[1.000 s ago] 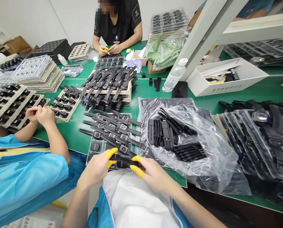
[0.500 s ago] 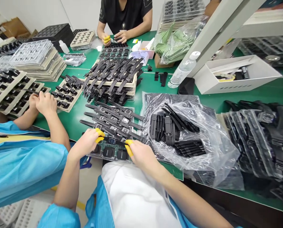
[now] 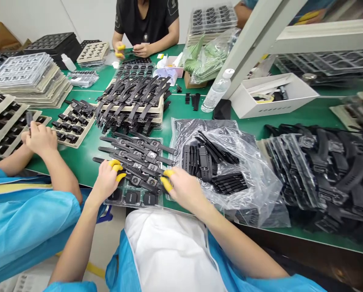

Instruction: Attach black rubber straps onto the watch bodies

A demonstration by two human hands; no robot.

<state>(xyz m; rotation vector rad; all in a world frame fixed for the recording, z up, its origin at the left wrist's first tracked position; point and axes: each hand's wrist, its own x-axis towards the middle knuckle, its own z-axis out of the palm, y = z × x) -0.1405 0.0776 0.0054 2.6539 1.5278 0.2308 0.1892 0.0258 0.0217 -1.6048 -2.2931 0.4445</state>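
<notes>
My left hand (image 3: 104, 181), with yellow finger covers, is curled round the left strap end of a black watch (image 3: 135, 181). The watch lies face down across the near part of a clear tray (image 3: 117, 202), below a row of similar slanting watches (image 3: 151, 155). At the other strap end, my right hand (image 3: 183, 187) has its yellow-covered thumb and finger closed; the strap tip is partly hidden there. Dark square pads (image 3: 131, 198) show in the tray's front pockets. Right of my right hand, a clear plastic bag (image 3: 254, 202) holds bundles of black straps (image 3: 205, 162).
Behind the tray stands a stack of watch trays (image 3: 132, 99). A water bottle (image 3: 216, 93), a phone (image 3: 222, 109) and a white box (image 3: 273, 101) are farther back. Watches in trays (image 3: 327, 174) pile up at right. One person works at left, another across the table.
The watch between my hands has come down onto the tray beside the others, its straps now slanting. My left fingers have spread slightly. The view has shifted to the right.
</notes>
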